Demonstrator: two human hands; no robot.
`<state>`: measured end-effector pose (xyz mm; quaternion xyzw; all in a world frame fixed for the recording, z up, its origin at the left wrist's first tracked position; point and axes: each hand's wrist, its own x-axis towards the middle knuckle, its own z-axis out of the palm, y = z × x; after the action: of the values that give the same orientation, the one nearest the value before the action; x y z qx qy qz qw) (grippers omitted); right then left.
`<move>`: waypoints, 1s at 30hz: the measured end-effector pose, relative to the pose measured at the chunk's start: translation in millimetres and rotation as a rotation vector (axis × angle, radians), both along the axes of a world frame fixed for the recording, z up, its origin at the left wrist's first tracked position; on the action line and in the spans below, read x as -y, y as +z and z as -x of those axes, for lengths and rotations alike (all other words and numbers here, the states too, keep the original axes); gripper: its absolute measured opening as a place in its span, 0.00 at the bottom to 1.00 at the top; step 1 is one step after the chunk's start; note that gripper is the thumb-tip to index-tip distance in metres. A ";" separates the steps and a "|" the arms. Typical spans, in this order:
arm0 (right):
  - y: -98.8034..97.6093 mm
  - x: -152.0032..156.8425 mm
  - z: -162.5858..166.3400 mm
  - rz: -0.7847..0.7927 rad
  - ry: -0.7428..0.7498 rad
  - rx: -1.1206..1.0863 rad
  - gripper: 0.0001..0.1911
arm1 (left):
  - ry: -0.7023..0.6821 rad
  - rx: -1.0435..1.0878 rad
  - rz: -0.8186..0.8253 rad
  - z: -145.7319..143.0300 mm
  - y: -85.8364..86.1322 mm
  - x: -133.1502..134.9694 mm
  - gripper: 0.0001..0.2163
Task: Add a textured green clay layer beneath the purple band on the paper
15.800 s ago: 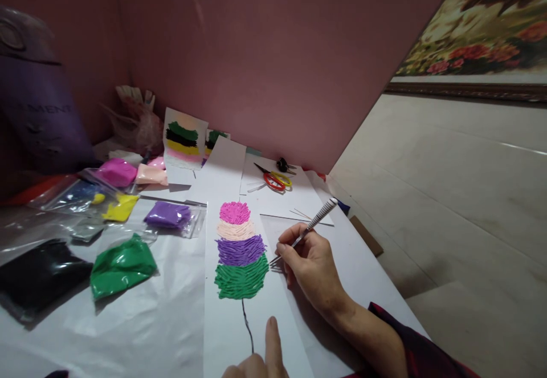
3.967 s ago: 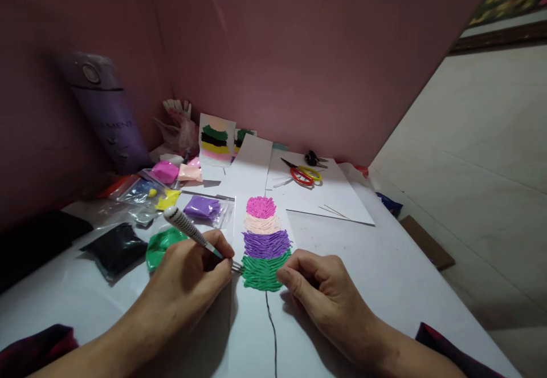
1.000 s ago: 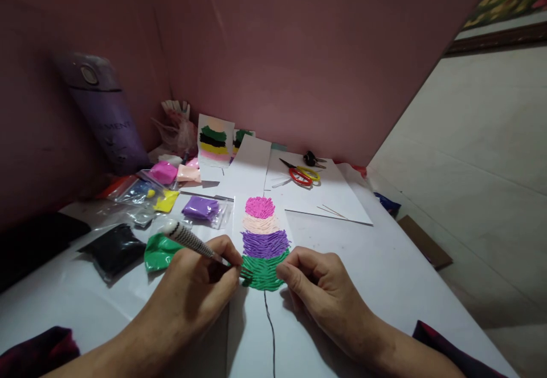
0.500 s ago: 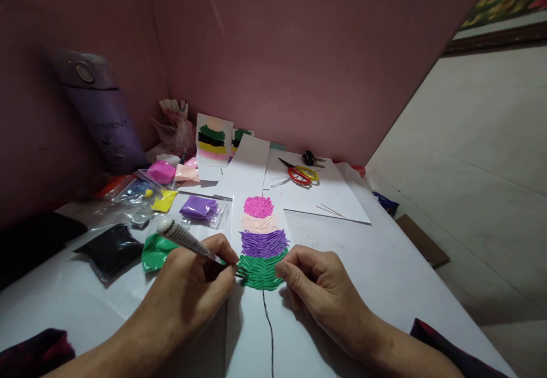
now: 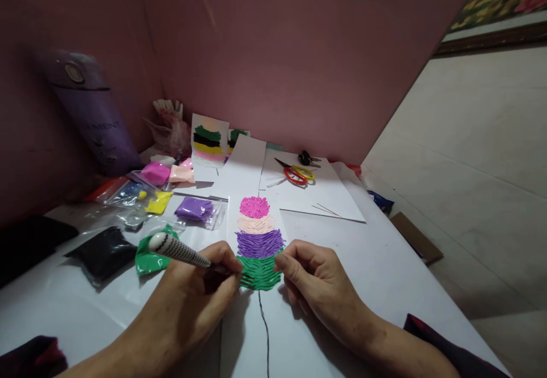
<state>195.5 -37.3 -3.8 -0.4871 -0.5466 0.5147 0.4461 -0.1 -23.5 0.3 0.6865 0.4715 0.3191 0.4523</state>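
In my left hand (image 5: 205, 287) is a fork with a patterned white handle (image 5: 182, 251), its tines over the left edge of the green clay band (image 5: 260, 275). That band is the lowest of a textured clay picture on a white sheet (image 5: 243, 344), under purple (image 5: 260, 244), pale peach (image 5: 255, 224) and pink (image 5: 254, 207) bands. A thin dark line (image 5: 265, 326) runs down from it. My right hand (image 5: 320, 287) is closed at the green band's right edge, thumb against forefinger; whatever sits between them is hidden.
On the left lie packets of black clay (image 5: 102, 255), green clay (image 5: 147, 258), purple clay (image 5: 194, 209) and yellow clay (image 5: 159, 202). Scissors (image 5: 297, 174) rest on white board at the back. A purple bottle (image 5: 92, 116) stands far left, near a painted card (image 5: 209, 141).
The view has shifted slightly, so everything sits a little further left. Against the clay, my left hand has moved a little inward with the fork; my right hand stays at the green edge.
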 end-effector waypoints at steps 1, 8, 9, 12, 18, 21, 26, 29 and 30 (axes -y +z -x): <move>0.2 0.0 0.2 0.000 0.000 0.000 0.18 | -0.003 0.004 -0.013 -0.8 -0.4 0.0 0.05; 1.8 0.0 -0.2 0.005 0.010 0.012 0.18 | -0.045 -0.029 -0.093 -5.3 -0.9 0.1 0.06; 1.6 0.0 -0.4 -0.003 0.009 0.024 0.17 | -0.040 -0.028 -0.102 -5.8 -1.0 -0.3 0.06; -0.4 -0.1 -1.0 -0.027 0.009 0.043 0.16 | -0.015 -0.045 -0.117 -7.5 -1.3 -2.1 0.06; -4.2 -0.5 -2.1 -0.052 0.024 0.057 0.17 | -0.025 -0.128 -0.110 -13.0 2.7 -4.5 0.07; -3.5 -0.3 -1.6 -0.051 0.023 0.064 0.17 | -0.015 -0.164 -0.100 -15.1 4.3 -5.2 0.07; -3.0 -0.8 -1.0 -0.059 0.022 0.074 0.16 | -0.014 -0.155 -0.092 -15.6 1.6 -8.0 0.07; -3.5 -1.0 -1.5 -0.063 0.025 0.074 0.16 | -0.014 -0.160 -0.083 -14.9 0.2 -9.6 0.07; -3.7 -0.9 -1.7 -0.065 0.026 0.074 0.16 | -0.009 -0.163 -0.080 -14.6 0.1 -10.0 0.06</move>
<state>197.2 -36.4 -7.5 -0.4839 -0.5854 0.4841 0.4344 14.6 -13.6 0.4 0.7300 0.4905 0.2786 0.3859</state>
